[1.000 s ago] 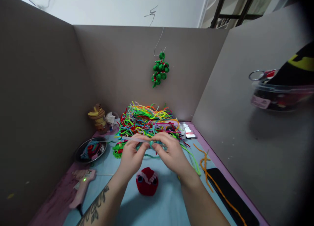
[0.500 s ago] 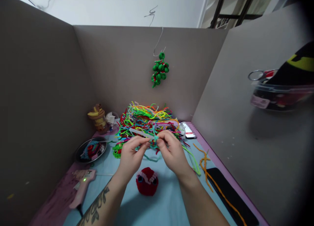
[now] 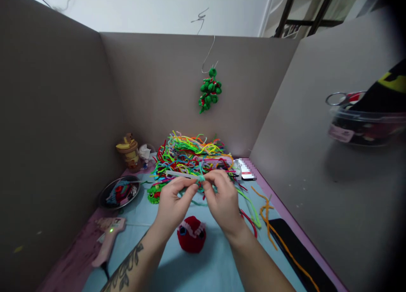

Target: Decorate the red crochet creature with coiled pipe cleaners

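My left hand (image 3: 173,201) and my right hand (image 3: 222,199) meet above the light blue table mat (image 3: 218,266), fingers pinched together. Between them they grip a pale rod (image 3: 180,174) with a teal pipe cleaner (image 3: 200,178) wound at its right end; the rod sticks out to the left. A red fuzzy figure (image 3: 191,234) with eyes and white teeth sits on the mat just below the hands. Behind the hands lies a heap of coloured pipe cleaners (image 3: 190,154).
A pink glue gun (image 3: 109,240) with a green light lies front left, a dark bowl (image 3: 119,192) of scraps behind it. A green fuzzy figure (image 3: 155,192), orange pipe cleaners (image 3: 269,224) and a black slab (image 3: 301,254) lie around. Grey partition walls enclose the desk; a green ornament (image 3: 209,91) hangs from a hook.
The rod has tilted and then levelled as both hands shifted slightly right and turned it. A red pipe cleaner now shows by my right wrist.
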The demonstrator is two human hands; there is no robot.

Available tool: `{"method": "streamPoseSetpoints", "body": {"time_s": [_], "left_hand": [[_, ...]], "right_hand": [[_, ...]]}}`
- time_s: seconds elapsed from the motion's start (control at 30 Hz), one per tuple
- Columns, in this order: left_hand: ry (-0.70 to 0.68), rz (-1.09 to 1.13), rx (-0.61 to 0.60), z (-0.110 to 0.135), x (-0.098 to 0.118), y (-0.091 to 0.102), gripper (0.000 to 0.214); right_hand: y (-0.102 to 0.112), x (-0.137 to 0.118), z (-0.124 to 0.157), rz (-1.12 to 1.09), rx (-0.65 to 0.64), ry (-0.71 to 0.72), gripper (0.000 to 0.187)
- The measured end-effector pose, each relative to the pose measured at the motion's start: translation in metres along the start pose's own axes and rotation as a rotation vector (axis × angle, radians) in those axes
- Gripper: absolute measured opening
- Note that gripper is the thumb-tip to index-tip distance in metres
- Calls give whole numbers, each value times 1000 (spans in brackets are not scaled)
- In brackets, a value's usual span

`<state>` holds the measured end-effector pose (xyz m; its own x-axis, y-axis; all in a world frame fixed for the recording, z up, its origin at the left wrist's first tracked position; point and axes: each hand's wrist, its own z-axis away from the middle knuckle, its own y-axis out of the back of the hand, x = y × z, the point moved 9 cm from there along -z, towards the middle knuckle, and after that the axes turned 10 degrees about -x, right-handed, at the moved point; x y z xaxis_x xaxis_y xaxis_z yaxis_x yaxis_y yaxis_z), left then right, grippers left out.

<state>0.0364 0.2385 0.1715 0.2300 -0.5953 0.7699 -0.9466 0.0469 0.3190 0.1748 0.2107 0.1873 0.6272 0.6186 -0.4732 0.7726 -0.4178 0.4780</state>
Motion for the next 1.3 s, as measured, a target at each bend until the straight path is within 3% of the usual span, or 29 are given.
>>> {"method": "streamPoseSetpoints", "body": {"time_s": [0.2,0.43,0.7,0.93,1.3], "left_hand": [[194,139,23,4,-24,-3,17],[329,183,79,1,-38,2,39],[121,17,41,-2,-24,7,21],[-90,-73,-25,-5,0,6,14],[-179,-59,-94,-5,10,-1,18]], "right_hand": [[-5,-10,5,210,63,74,9],[-11,-22,8,224,57,150,11],[-19,5,-3,-119,-130,-103,17],[-25,6,-5,-245,-265,-98,10],[-25,7,-6,-307,-327,-80,17]]}}
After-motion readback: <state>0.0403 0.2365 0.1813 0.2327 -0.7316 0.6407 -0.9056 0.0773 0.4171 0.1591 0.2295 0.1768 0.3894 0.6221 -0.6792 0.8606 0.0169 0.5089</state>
